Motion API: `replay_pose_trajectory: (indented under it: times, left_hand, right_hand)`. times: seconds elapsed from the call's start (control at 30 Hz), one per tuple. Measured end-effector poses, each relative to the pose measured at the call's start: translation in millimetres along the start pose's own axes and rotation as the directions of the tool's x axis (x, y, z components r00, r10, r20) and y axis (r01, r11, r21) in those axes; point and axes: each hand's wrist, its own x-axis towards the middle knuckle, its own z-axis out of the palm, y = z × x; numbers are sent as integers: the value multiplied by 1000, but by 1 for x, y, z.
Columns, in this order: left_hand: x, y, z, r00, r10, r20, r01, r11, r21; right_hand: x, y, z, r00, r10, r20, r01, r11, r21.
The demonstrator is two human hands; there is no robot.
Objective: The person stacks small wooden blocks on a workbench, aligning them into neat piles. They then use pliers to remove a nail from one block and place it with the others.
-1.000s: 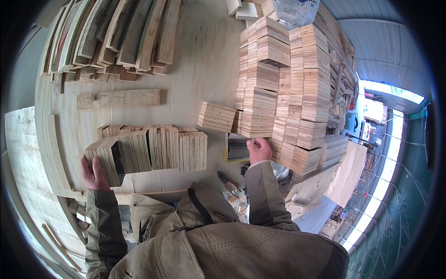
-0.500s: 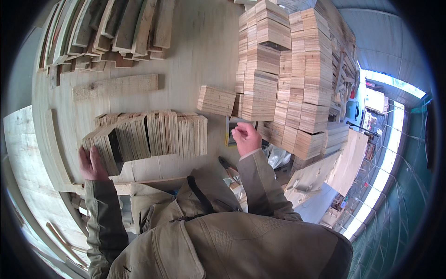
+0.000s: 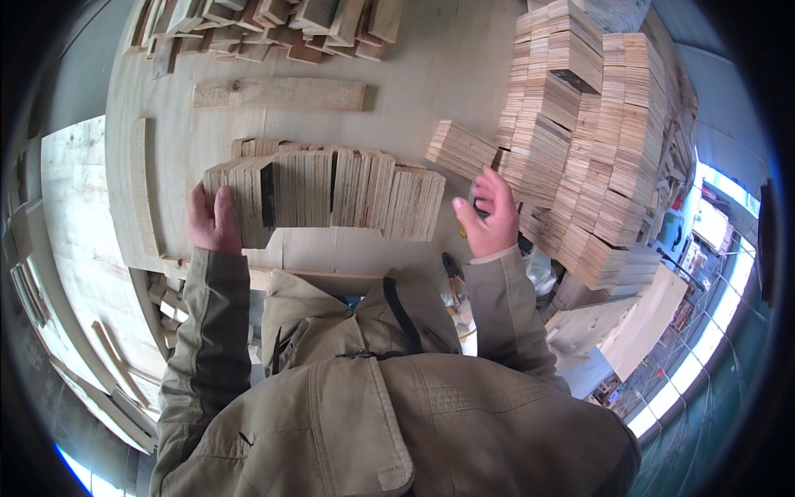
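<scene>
A row of thin plywood pieces (image 3: pixel 302 189) stands on edge, packed side by side, on the table in front of me. My left hand (image 3: pixel 214 222) grips the row's left end, its thumb against the near face and its fingers round the outer side. A dark gap or piece shows near that end. Beyond the row's right end my right hand (image 3: pixel 493 217) is held open, thumb and fingers apart, with nothing in it. Just past its fingertips a separate plywood bundle (image 3: pixel 461 147) lies at a slant against the tall stacks of plywood pieces (image 3: pixel 621 141).
Loose boards (image 3: pixel 331 21) are heaped at the far left of the wooden table (image 3: pixel 447 62). A single board (image 3: pixel 277 94) lies behind the row, and a narrow strip (image 3: pixel 143 186) is at the left. A dark-handled tool (image 3: pixel 450 265) lies near the front edge.
My right hand has gone from curled fingers to open and is closer to the row's right end. My left hand keeps its place on the row. The whole view has shifted.
</scene>
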Motion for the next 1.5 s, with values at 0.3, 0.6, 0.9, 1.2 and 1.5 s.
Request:
replay_pose_trajectory:
  times: [0.3,0.6,0.9,1.2,1.5]
  left_hand:
    - [-1,7,1,1000,-26,-4,26,999,-43]
    - [-2,18,0,1000,-27,13,27,1000,-6]
    - [-2,11,0,998,-54,23,55,998,-35]
    - [1,-3,2,1000,-9,11,9,998,-64]
    - [3,-14,0,998,-57,13,58,993,-105]
  right_hand:
    - [-22,-20,44,972,-74,224,107,984,-140]
    - [-31,-30,42,935,-169,311,289,871,-397]
    - [-20,-48,56,795,-263,546,544,709,-449]
    - [3,-48,84,644,-316,697,719,562,-409]
    - [10,-35,90,671,-433,602,711,604,-359]
